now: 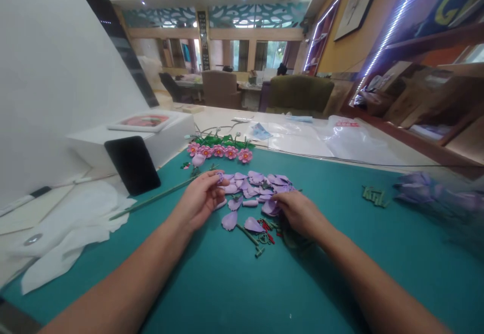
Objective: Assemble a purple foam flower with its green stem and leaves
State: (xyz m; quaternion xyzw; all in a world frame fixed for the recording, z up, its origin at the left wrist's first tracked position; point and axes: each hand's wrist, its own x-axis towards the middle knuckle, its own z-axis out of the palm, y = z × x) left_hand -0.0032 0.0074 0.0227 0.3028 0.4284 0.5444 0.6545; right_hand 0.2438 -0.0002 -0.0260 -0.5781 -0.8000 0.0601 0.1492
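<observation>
My left hand (204, 198) is raised at the left edge of a heap of pale purple petals (244, 185). Its thumb and forefinger pinch a small purple piece (220, 177). At the heap's right side my right hand (300, 213) reaches down with its fingers closed by a purple petal (270, 208); whether they grip it is hidden. Two loose petals (252, 224) lie nearer me, beside small red and green pieces (266, 230) and a short green stem (247, 235). A long green stem with a purple flower head (198, 159) rests left of my left hand.
Pink flowers (218, 151) with green leaves stand behind the heap. A dark tablet or phone (132, 165) leans on a white box (174, 132) at left, near crumpled white paper (75, 233). Green pieces (374, 196) and wrapped purple flowers (434, 190) lie right on the green mat (212, 283).
</observation>
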